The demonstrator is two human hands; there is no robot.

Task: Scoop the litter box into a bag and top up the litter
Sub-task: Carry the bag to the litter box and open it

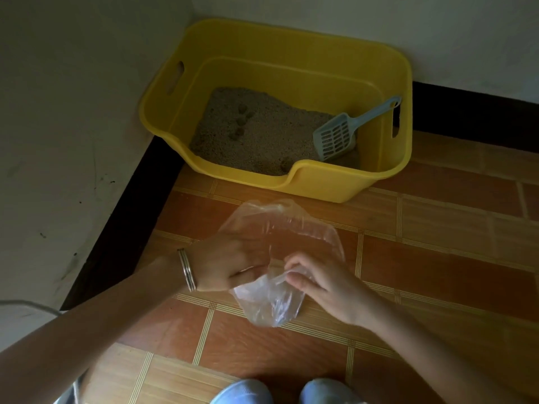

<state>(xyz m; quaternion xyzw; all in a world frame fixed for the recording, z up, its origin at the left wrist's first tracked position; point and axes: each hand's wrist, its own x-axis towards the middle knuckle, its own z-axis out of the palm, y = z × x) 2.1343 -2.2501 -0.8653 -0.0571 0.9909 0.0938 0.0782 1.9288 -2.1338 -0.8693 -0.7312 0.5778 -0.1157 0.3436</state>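
A yellow litter box stands in the corner of the room, holding grey-brown litter with several dark clumps near its middle. A pale blue slotted scoop lies in the box at the right, its handle leaning on the rim. In front of the box, above the tiled floor, both hands grip a clear plastic bag. My left hand, with bangles on the wrist, pinches one edge. My right hand pinches the other edge, close beside it.
White walls meet at the corner behind the box, with a dark skirting strip along the floor. Orange-brown floor tiles stretch to the right. My two pale blue shoes show at the bottom edge.
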